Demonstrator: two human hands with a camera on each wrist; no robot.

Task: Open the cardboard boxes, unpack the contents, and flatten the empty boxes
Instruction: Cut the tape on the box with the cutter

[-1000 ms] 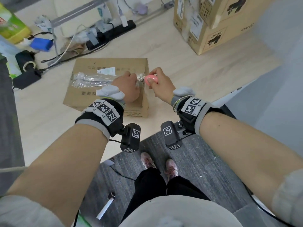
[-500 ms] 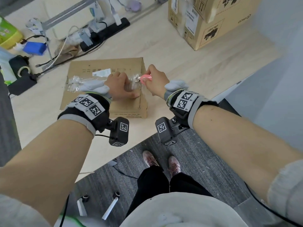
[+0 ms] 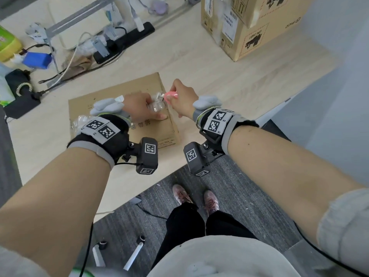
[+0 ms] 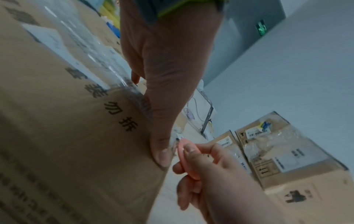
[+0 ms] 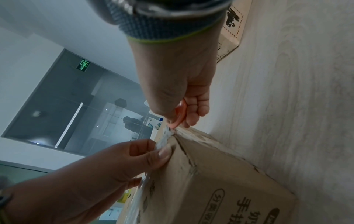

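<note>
I have the box (image 3: 123, 116) lying closed on the pale table (image 3: 229, 80), near its front edge and a little left of centre, with a strip of crumpled clear tape (image 3: 156, 102) running along its top toward the right edge. My left hand (image 3: 139, 108) rests on the top of the box at that right end: the thumb lies flat along the edge, and the curled fingers pinch the loose tape. My right hand (image 3: 182, 99) sits just beside it, past the box's right edge, fingers curled round a small pink cutter (image 3: 170, 95) with the thumb pressed on its flat side. The cutter's tip meets the tape at the top corner of the box, touching or nearly so; I cannot tell which from the wrist views. Far right on the table stand two more boxes (image 3: 251, 27), stacked and taped. Far left lie a black power strip (image 3: 127, 40), cables and a blue block (image 3: 37, 59).
</note>
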